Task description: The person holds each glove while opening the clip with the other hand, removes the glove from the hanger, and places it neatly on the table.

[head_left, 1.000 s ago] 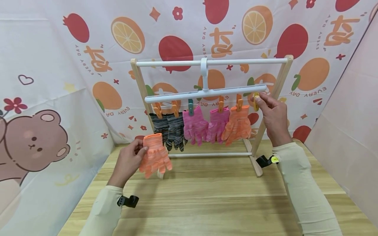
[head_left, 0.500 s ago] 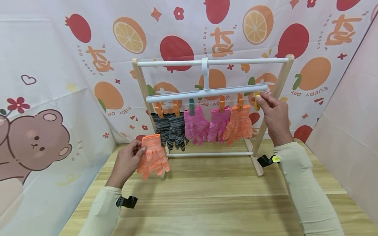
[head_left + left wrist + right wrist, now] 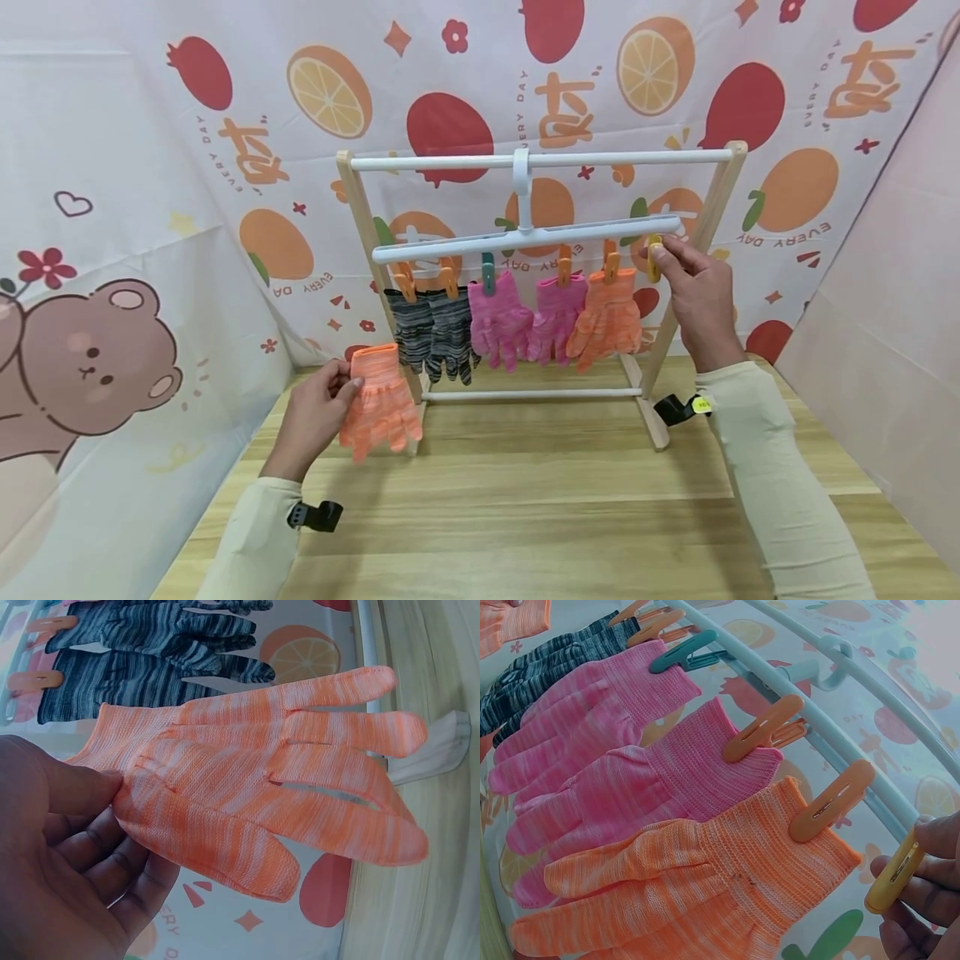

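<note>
My left hand (image 3: 318,414) pinches an orange knit glove (image 3: 225,772) near its cuff, fingers of the glove dangling down, just left of the rack. At the hanger's right end my right hand (image 3: 701,300) pinches a yellow clothespin (image 3: 896,874) between thumb and fingers. From the white hanger (image 3: 465,244) hang two grey-black striped gloves (image 3: 450,333), two pink gloves (image 3: 498,321) and one orange glove (image 3: 606,315). Orange clothespins (image 3: 832,801) hold most of them by the cuff; a teal clothespin (image 3: 682,652) holds the left pink one.
A small rack with wooden side posts (image 3: 716,200) and a white top bar (image 3: 442,162) carries the hanger, tilted slightly up to the right. It stands on a wood-grain table (image 3: 525,517). A fruit-print cloth (image 3: 450,75) covers the wall behind; a bear-print cloth (image 3: 97,367) is at left.
My left hand has drifted slightly left and down with the orange glove, away from the striped gloves. The right hand stays at the hanger's end with the yellow clothespin.
</note>
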### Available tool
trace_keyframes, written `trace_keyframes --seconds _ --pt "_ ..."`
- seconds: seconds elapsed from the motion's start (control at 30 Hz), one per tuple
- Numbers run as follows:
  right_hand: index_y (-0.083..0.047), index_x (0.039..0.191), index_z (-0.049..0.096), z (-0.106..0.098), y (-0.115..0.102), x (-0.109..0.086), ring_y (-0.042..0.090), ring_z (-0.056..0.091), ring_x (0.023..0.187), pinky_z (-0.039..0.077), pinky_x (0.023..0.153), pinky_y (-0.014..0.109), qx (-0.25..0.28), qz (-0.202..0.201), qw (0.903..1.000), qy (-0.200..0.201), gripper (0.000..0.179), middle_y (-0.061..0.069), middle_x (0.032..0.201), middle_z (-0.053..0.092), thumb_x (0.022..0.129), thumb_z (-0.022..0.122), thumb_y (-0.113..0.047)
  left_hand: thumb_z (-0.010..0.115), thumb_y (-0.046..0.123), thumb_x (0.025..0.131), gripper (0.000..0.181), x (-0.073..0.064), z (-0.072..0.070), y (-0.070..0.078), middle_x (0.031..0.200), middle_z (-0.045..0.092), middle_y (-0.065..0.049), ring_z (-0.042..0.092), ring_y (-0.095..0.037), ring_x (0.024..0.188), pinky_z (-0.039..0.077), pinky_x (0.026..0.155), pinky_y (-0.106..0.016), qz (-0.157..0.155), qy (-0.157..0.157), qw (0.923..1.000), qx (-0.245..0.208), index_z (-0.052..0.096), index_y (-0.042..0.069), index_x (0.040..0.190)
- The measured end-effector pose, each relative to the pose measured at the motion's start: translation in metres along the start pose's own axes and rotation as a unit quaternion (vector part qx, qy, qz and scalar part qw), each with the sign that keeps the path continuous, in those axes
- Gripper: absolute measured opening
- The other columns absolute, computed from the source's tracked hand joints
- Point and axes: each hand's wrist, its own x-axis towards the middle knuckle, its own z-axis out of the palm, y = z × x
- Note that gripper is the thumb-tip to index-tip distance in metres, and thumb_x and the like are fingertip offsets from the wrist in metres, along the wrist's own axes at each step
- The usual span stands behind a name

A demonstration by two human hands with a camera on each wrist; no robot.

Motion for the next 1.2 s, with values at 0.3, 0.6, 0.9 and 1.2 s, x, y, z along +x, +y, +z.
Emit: trace_keyframes --seconds 0.3,0.6,0.9,1.2 --pt "-0.009 0.137 0.065 0.002 0.004 0.001 0.018 0.059 0.117 0.046 0.103 0.031 -0.012 -0.004 0.9999 0.005 0.043 0.009 0.119 0.073 0.1 0.066 -0.031 0.058 0.017 0.105 0.02 0.001 0.0 -0.004 0.1 0.068 -0.012 0.061 -0.022 0.083 0.048 0.066 -0.032 -0.003 0.001 1.0 0.004 0.061 0.002 0.118" --pt "-0.006 0.138 0.063 0.0 0.004 0.003 0.016 0.059 0.117 0.048 0.099 0.023 0.0 -0.009 1.0 -0.005 0.044 0.005 0.118 0.074 0.1 0.066 -0.028 0.058 0.019 0.105 0.021 0.002 0.0 -0.009 0.099 0.068 -0.012 0.059 -0.021 0.079 0.046 0.064 -0.032 -0.013 0.002 0.9999 0.01 0.062 0.003 0.118" --pt "-0.007 0.137 0.063 -0.001 0.008 0.002 0.016 0.059 0.116 0.048 0.097 0.023 -0.002 -0.003 1.0 -0.003 0.042 0.005 0.117 0.074 0.101 0.066 -0.027 0.057 0.018 0.105 0.022 0.005 0.002 -0.014 0.102 0.068 -0.014 0.061 -0.023 0.083 0.048 0.066 -0.034 -0.025 -0.008 0.9996 0.014 0.061 0.001 0.12" --pt "-0.005 0.137 0.064 0.001 0.008 0.001 0.017 0.06 0.119 0.044 0.107 0.031 0.029 -0.008 0.9995 -0.008 0.043 0.006 0.113 0.075 0.099 0.068 -0.026 0.055 0.018 0.106 0.024 0.008 0.002 -0.02 0.102 0.067 -0.014 0.06 -0.024 0.081 0.048 0.065 -0.035 -0.027 -0.008 0.9993 0.023 0.061 0.002 0.123"
